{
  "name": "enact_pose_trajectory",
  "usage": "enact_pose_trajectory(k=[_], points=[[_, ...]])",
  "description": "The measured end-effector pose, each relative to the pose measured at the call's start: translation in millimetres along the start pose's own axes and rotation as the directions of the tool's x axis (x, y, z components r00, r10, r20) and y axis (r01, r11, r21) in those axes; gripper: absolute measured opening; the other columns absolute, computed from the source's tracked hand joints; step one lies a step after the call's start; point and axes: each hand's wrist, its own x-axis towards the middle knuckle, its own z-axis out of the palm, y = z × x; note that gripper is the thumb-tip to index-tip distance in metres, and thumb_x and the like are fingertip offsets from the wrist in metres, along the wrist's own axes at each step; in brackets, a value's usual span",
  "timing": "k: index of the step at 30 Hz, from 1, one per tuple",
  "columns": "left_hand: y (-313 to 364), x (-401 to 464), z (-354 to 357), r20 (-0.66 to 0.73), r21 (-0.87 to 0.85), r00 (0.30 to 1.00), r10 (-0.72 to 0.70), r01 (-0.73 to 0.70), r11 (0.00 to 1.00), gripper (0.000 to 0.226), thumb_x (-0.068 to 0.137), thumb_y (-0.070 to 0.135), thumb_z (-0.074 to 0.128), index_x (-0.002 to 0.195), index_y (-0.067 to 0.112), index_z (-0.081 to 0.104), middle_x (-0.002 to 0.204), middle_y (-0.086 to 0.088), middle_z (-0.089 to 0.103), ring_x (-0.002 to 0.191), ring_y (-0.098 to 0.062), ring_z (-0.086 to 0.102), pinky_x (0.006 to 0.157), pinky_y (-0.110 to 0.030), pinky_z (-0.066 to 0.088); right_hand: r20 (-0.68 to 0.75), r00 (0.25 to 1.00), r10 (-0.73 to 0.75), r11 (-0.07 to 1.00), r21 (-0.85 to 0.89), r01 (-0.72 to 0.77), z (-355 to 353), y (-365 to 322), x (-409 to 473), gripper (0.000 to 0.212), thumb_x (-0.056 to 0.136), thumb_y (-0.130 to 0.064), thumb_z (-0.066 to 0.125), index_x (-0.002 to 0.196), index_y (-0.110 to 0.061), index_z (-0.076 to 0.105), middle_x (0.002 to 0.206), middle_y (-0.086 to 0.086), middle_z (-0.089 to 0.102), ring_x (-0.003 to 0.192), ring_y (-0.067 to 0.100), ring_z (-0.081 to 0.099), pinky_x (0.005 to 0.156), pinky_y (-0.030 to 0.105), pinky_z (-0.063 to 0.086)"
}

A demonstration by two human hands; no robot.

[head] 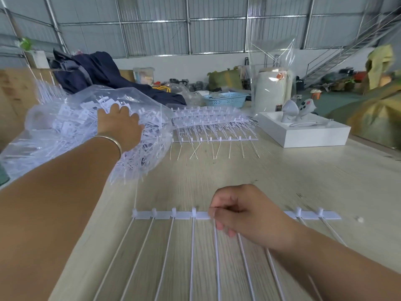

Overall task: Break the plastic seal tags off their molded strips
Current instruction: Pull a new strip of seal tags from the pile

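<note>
A white molded strip of seal tags (165, 215) lies across the wooden table (303, 181) near me, its long thin tails running toward the front edge. My right hand (245, 211) rests over the middle of that strip, fingers curled and pinching a tag there. My left hand (121, 124), a bangle on its wrist, reaches out to the left and lies with fingers spread on a clear plastic bag (65, 131) full of loose white tags. A stack of more tag strips (212, 122) sits farther back in the middle.
A white box (303, 133) holding two grey controllers stands at the right. Behind are a blue basket (225, 99), dark cloth (97, 70), a tall clear bag (271, 68) and a white roll. Sacks and clutter fill the floor at the right.
</note>
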Motion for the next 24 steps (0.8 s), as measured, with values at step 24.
enact_pose_trajectory(k=[24], points=[[54,-188,-3,-0.263,-0.746,0.833,0.487,-0.496,0.445,0.033,0.095,0.034,0.054,0.126,0.025,0.060,0.106,0.013,0.054,0.102,-0.008,0.052,0.091,-0.030,0.045,-0.030,0.996,0.084,0.755,-0.650,-0.083,-31,33,4,0.012,0.090,-0.015,0.058,0.099,-0.020,0.064,0.099,-0.003,0.058,0.096,0.016,0.054,0.087,0.031,0.043]])
